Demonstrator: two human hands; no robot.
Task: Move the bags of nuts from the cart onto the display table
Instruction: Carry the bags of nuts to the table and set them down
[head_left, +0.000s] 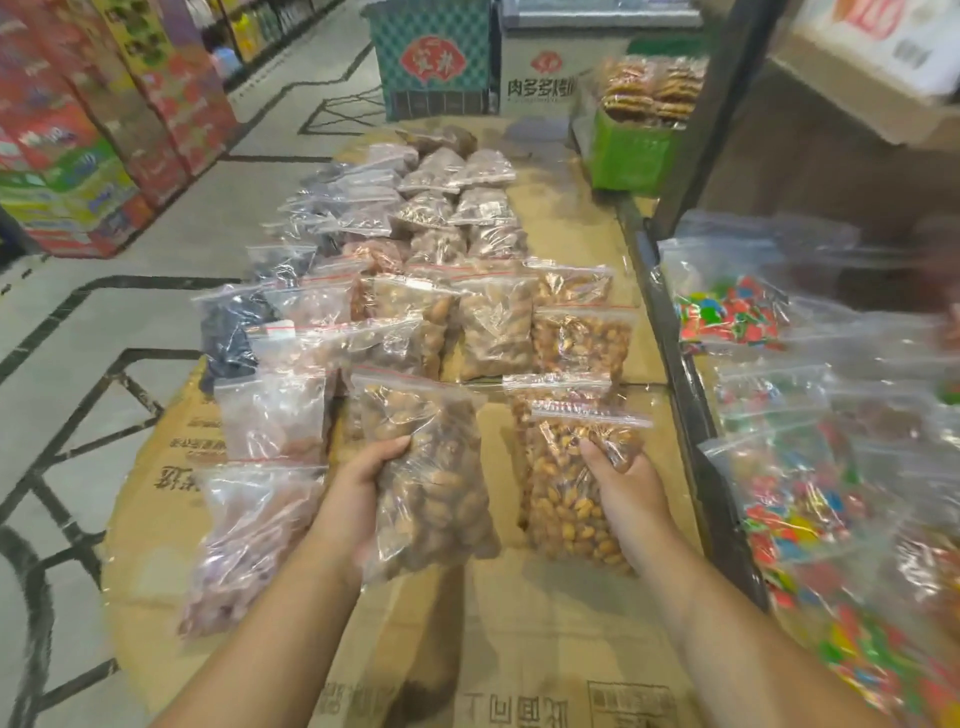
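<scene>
My left hand (358, 488) grips a clear zip bag of brown nuts (431, 483), lifted above the cardboard-covered surface (545, 623). My right hand (623, 493) holds a clear zip bag of golden nuts (566, 499) from its right side, lying over another similar bag. Several more bags of nuts (493, 327) lie in rows on the cardboard ahead. A bag of pinkish nuts (244, 540) lies at the left edge.
Bags of coloured candy (800, 499) lie on a shelf to the right, behind a dark metal frame (691, 395). A green crate of biscuits (644, 130) and printed boxes (436, 62) stand at the far end. Stacked cartons (78, 156) line the tiled aisle on the left.
</scene>
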